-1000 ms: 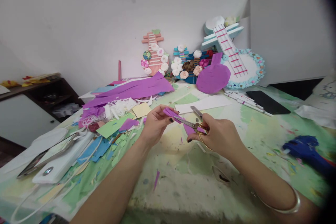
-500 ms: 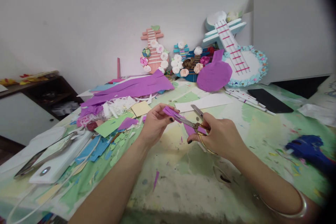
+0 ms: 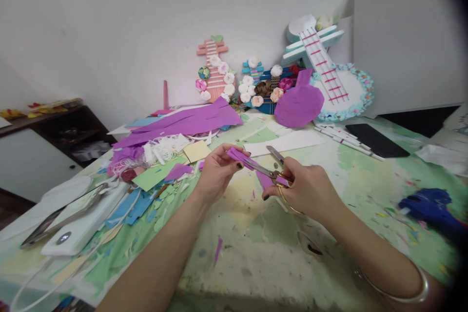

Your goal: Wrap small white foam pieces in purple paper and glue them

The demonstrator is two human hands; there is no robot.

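Nearest, on this side of the scissors [image 3: 272, 174], a thin purple sliver [image 3: 218, 251] lies on the stained table cover [image 3: 256, 263]. Well left of the scissors sits a white box [image 3: 86, 226] with a lit display [image 3: 64, 238]; well right, a blurred blue tool [image 3: 429, 207]. The right hand [image 3: 310, 187] grips the scissors by their gold handles, blades apart. Just left of the scissors, the left hand [image 3: 219, 170] pinches a folded purple strip [image 3: 237, 156] between thumb and fingers; the strip meets one blade, though I cannot tell whether the blade has bitten in. Another purple piece [image 3: 263, 181] shows just under the scissors. Beyond them lies a long white strip [image 3: 294, 142], with a black slab [image 3: 377, 140] farther right. Farthest beyond the scissors, purple sheets [image 3: 186, 122] spread to the left, a purple guitar-shaped cutout [image 3: 299, 106] leans to the right, and a pink guitar shape [image 3: 215, 84] stands near the wall [image 3: 109, 19]
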